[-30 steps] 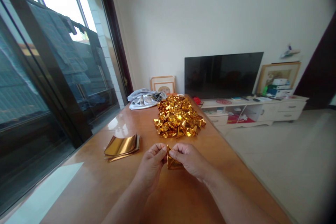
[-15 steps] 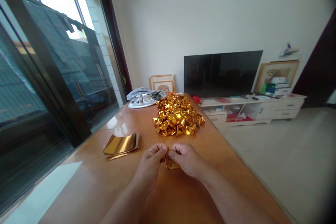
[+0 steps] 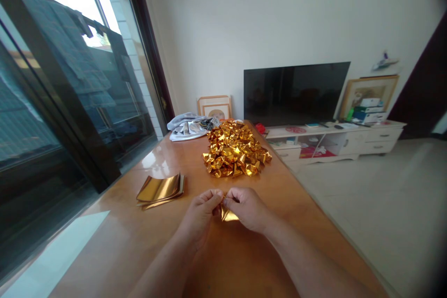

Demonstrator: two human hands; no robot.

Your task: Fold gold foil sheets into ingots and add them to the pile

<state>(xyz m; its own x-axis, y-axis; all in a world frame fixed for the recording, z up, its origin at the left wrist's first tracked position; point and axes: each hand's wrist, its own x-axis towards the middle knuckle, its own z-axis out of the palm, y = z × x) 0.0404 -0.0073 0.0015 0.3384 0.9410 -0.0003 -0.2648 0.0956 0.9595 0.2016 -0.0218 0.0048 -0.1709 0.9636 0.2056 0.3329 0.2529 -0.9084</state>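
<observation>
Between my hands is a piece of gold foil paper (image 3: 229, 214), partly folded, its lower part showing below the fingers. My left hand (image 3: 206, 205) pinches its upper left edge between thumb and forefinger. Close beside it, my right hand (image 3: 246, 207) pinches the same piece from the right. The fingers hide much of the upper fold. Beyond my hands lies a heap of folded gold foil pieces (image 3: 237, 149). To the left rests a stack of flat gold foil sheets (image 3: 160, 189), slightly curled.
The wooden table (image 3: 139, 251) runs away from me, its right edge dropping to the tiled floor. A pale sheet (image 3: 66, 251) lies at the left edge. Grey-white cloth (image 3: 188, 128) is bunched at the far end. A television (image 3: 296, 95) stands on a white cabinet (image 3: 352, 146).
Both hands still pinch the foil piece; its lower part now looks more pointed and catches brighter light. The view has tilted slightly downward.
</observation>
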